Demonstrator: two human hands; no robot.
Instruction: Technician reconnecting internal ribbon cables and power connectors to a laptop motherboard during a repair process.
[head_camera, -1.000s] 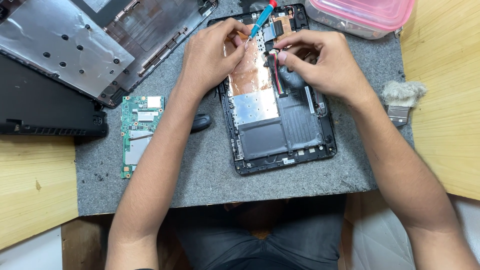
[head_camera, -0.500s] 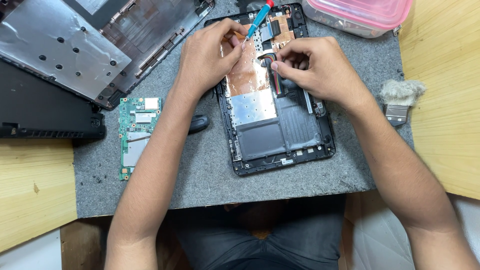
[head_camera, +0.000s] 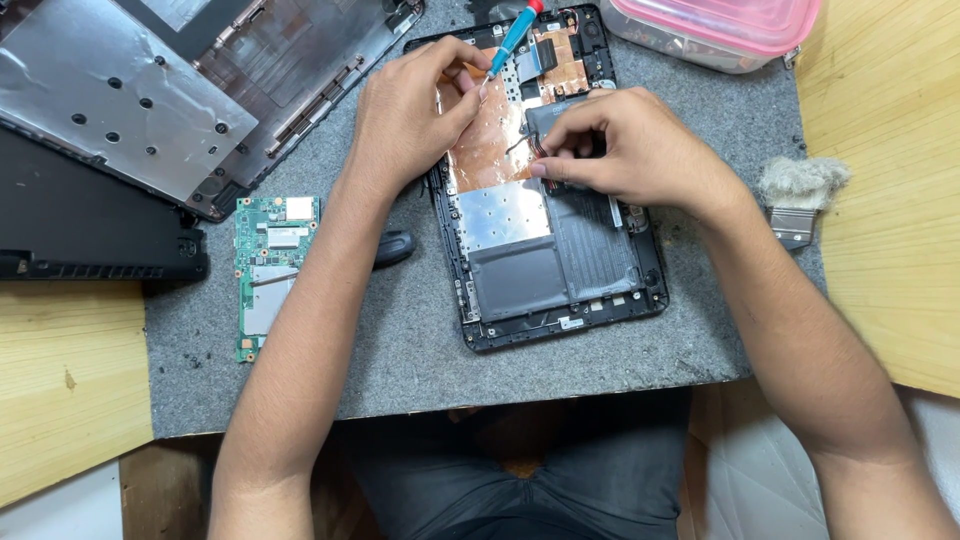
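Observation:
An opened black tablet chassis (head_camera: 560, 320) lies on a grey mat, with copper foil, a silver shield and a dark battery pack inside. My left hand (head_camera: 410, 110) rests on its upper left part and holds a blue-handled screwdriver (head_camera: 516, 36) with a red tip cap, shaft pointing down toward the copper foil. My right hand (head_camera: 625, 150) is curled over the middle of the chassis, its fingertips pinching thin red and black wires (head_camera: 537, 148) beside a black component.
A green circuit board (head_camera: 268, 270) lies left of my left forearm. Laptop covers (head_camera: 150, 100) are stacked at top left. A pink-lidded plastic box (head_camera: 720, 30) sits at top right, a brush (head_camera: 795, 195) at the right. The grey mat (head_camera: 400, 350) lies on a wooden table.
My right hand has shifted left and slightly up over the chassis, its fingers closing on the wires. The left hand and screwdriver have barely moved.

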